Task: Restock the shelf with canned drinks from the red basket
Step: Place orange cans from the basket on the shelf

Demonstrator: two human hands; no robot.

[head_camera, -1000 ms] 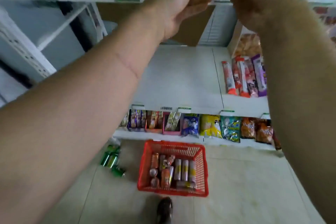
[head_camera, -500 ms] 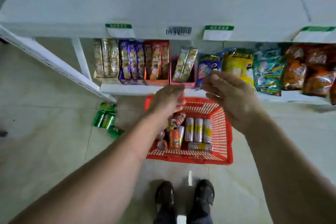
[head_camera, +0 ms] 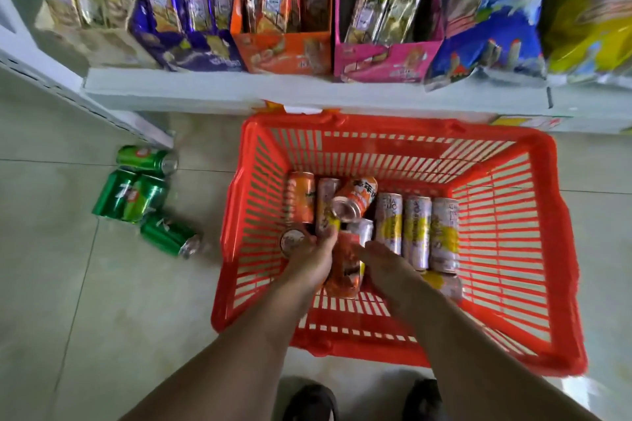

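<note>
Both hands are reaching down into the red basket (head_camera: 561, 249), which is sitting on the tiled floor (head_camera: 68, 284) directly in front of the bottom shelf (head_camera: 239, 92). Left hand (head_camera: 309, 261) is curling its fingers around the can pile at the basket's near-left area; its fingertips are touching a pale can (head_camera: 326, 202), but whether it is actually gripping anything cannot be told. Right hand (head_camera: 386, 265) is lying beside it with fingers extended and loosely spread, holding nothing visible, its fingertips just beside an orange can (head_camera: 343, 272) that is lying between the two hands.

Inside the basket, further orange cans (head_camera: 301, 196) are lying at the left, one resting tilted on top of the others. Three white-and-yellow cans (head_camera: 415, 231) are lying side by side at the centre, touching one another.

Four green cans (head_camera: 128, 195) are lying on the floor to the left of the basket, well clear of it. Boxed snack bars (head_camera: 280, 3) and bagged snacks (head_camera: 489, 17) are occupying the shelf behind the basket. Two dark shoes (head_camera: 313, 402) are showing at the lower frame edge.
</note>
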